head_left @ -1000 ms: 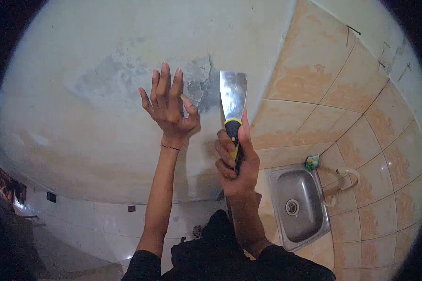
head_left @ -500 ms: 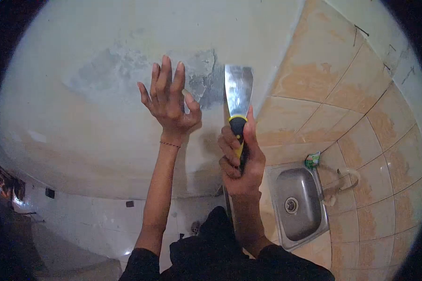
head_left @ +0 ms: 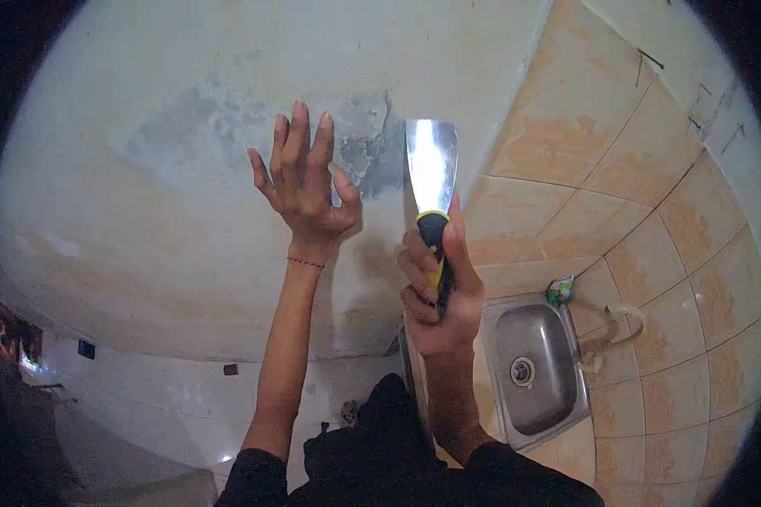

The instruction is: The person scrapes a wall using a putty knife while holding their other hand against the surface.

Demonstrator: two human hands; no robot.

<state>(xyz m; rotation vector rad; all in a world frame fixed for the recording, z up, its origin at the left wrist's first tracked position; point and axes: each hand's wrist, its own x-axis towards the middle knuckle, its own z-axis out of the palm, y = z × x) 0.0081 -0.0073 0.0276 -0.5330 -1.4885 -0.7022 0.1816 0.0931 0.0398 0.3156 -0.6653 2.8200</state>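
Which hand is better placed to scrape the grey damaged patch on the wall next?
Right, probably. The right hand already holds the scraper, blade up beside the grey patch. The left hand is open against the wall, holding nothing.

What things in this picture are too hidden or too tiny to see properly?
Head view:
- Scraper handle: mostly wrapped by the right hand.
- Wall under the left hand: the palm covers it, so whether they touch is unclear.
- Small green thing by the sink: too small to identify.
- Frame corners: dark lens edge cuts them off.
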